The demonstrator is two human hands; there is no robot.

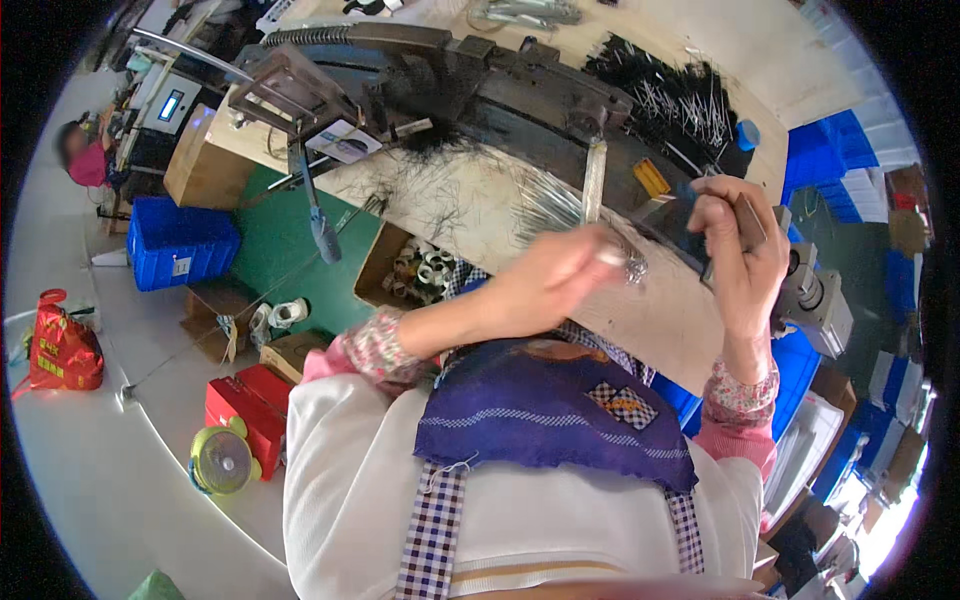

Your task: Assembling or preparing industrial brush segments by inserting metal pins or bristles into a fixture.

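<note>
Your left hand (555, 280) blurred, fingers pinched, hold unclear, over near edge of pale wooden workbench (640, 322), right hand (742, 250) half-curled, hold unclear, near its right end, thin silver metal rods (545, 205) just beyond your left.

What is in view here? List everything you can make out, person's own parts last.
Workbench: one, pale wood, centre
Machine: one, dark grey, across workbench
Thin rods: many, silver, on black pile, far right of workbench
Loose rods: many, silver, mid-workbench
Block: one, yellow, right of centre
Crates: several, blue, left and right
Open box: one, brown, left of workbench
Bag: one, red, far left
Fan: one, yellow-green, lower left
Co-worker: one, pink top, upper left
Apron: one, purple, on person
Left hand: one, blurred, over near edge
Right hand: one, fingers bent, machine's right end
Smaller clutter: uncountable
</note>
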